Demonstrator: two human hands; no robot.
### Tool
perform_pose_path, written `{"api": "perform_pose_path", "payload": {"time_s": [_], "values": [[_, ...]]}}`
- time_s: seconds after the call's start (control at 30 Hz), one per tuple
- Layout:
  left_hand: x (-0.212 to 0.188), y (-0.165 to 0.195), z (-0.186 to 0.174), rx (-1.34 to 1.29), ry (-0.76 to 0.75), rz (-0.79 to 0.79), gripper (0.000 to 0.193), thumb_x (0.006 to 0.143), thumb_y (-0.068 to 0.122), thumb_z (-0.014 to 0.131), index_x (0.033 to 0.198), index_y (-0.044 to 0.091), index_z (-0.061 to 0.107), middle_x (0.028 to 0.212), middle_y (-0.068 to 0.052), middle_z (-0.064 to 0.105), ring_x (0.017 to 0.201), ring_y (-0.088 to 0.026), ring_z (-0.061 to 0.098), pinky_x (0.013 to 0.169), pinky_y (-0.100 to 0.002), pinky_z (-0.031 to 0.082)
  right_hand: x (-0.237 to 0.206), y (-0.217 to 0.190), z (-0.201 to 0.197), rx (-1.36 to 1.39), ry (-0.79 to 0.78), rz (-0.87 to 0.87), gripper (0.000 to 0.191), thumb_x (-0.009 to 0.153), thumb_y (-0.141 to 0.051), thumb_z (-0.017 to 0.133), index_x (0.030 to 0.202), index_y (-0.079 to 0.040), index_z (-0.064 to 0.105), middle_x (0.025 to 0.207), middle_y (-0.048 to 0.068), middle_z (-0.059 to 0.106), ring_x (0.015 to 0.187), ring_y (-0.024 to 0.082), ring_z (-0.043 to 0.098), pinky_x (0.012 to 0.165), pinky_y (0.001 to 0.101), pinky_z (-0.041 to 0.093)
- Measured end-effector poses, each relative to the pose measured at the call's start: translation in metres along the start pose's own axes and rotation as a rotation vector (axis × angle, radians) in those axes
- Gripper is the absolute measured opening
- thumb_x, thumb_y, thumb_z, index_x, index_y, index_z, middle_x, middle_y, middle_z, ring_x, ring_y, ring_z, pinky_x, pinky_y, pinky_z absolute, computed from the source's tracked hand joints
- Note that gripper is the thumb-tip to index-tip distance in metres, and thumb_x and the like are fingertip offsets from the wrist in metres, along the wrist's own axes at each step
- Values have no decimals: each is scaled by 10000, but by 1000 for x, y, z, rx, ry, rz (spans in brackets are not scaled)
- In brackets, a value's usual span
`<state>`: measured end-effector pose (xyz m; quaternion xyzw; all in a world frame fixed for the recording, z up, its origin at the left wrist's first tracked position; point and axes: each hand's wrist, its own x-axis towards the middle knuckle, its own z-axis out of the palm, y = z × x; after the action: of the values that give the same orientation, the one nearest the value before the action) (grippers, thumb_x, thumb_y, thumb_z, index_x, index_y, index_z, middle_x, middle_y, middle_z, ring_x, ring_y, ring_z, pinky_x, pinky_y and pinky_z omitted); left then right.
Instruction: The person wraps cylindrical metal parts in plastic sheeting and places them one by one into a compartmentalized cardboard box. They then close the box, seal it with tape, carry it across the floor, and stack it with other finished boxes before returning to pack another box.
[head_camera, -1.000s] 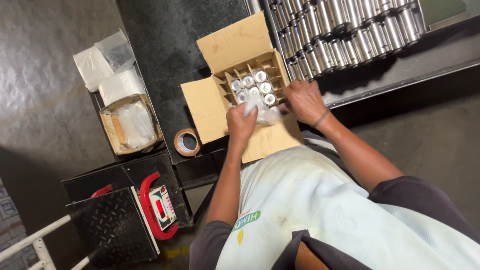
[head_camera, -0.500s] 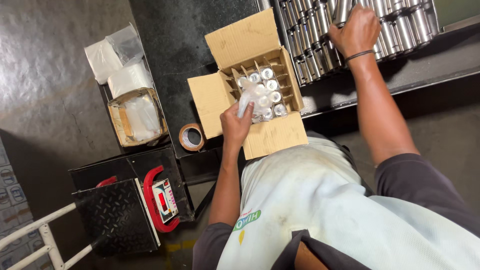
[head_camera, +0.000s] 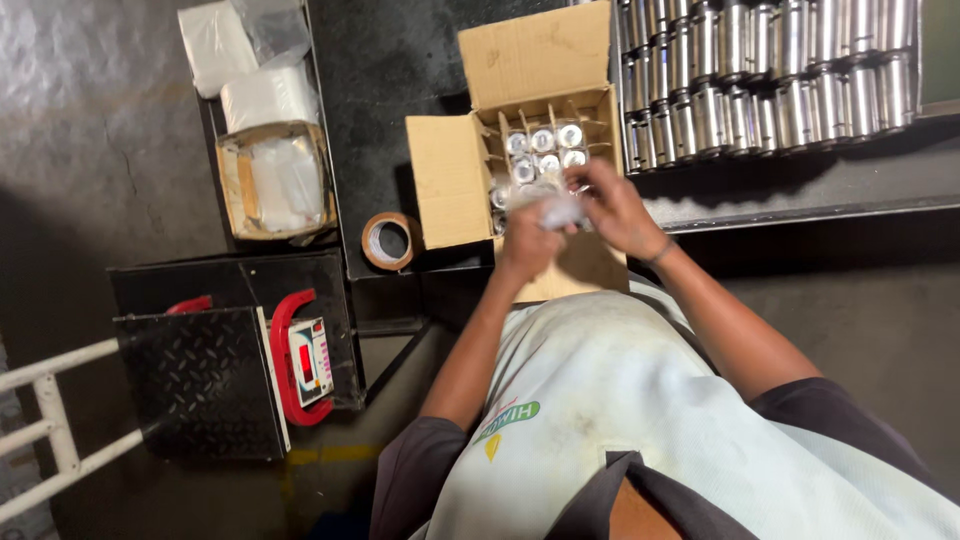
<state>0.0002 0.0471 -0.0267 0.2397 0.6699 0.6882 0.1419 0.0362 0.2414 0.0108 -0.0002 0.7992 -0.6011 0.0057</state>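
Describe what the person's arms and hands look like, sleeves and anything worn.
Both forearms are bare, with short dark sleeves ending near the elbows. The right hand has a thin dark band at the wrist. The left hand wears nothing; no gloves.

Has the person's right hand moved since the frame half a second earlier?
Yes. The right hand has come back from the rows of shiny metal cylinders to the open brown cardboard box.

Dark concrete floor (head_camera: 90, 150), black workbench (head_camera: 800, 190), dim light.

Single head view, steeply downward, close over the workbench (head_camera: 400, 60).
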Motion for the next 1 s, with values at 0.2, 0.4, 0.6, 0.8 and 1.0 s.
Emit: {"api": "perform_pose_path", "payload": {"time_s": [0.2, 0.4, 0.6, 0.8, 1.0], "values": [[-14, -46, -66, -1188, 501, -547, 265, 1071, 312, 556, 914, 98, 561, 796, -94, 633, 534, -122, 452, 515, -279, 395, 37, 47, 55, 531, -207, 616, 480, 957, -191, 642, 1420, -102, 551, 1263, 113, 654, 1047, 238, 647, 908, 401, 518], [-50, -33, -65, -962, 538, -611, 232, 1058, 289, 593, 1006, 63, 603, 814, -109, 630, 540, -123, 482, 510, -267, 395, 137, 15, 82, -491, -482, -51, 404, 839, -195, 785, 1180, -52, 623, 1129, 183, 699, 953, 363, 719, 823, 441, 585], [-61, -15, -70, -859, 498, -618, 383, 955, 197, 608, 1300, 32, 598, 1067, -192, 727, 859, -231, 720, 748, -339, 581, 175, 5, 82, -687, -566, 38, 406, 735, -171, 845, 1068, -65, 638, 978, 149, 739, 899, 338, 702, 776, 437, 553], [-49, -30, -71, -644, 500, -470, 461, 997, 62, 629, 1392, -133, 493, 1345, -274, 640, 1170, -318, 698, 994, -462, 573, 113, -23, 62, -168, -268, -104, 233, 910, -224, 641, 1091, -93, 577, 985, 74, 734, 842, 226, 749, 723, 369, 582], [-24, -41, -35, -1097, 361, -532, 453, 1041, 38, 460, 1493, 32, 422, 1447, -163, 608, 1183, -188, 731, 1015, -332, 597, 22, -11, 67, -558, 75, -105, 107, 992, -171, 724, 1015, -69, 702, 894, 110, 687, 766, 280, 661, 663, 411, 529]]}}
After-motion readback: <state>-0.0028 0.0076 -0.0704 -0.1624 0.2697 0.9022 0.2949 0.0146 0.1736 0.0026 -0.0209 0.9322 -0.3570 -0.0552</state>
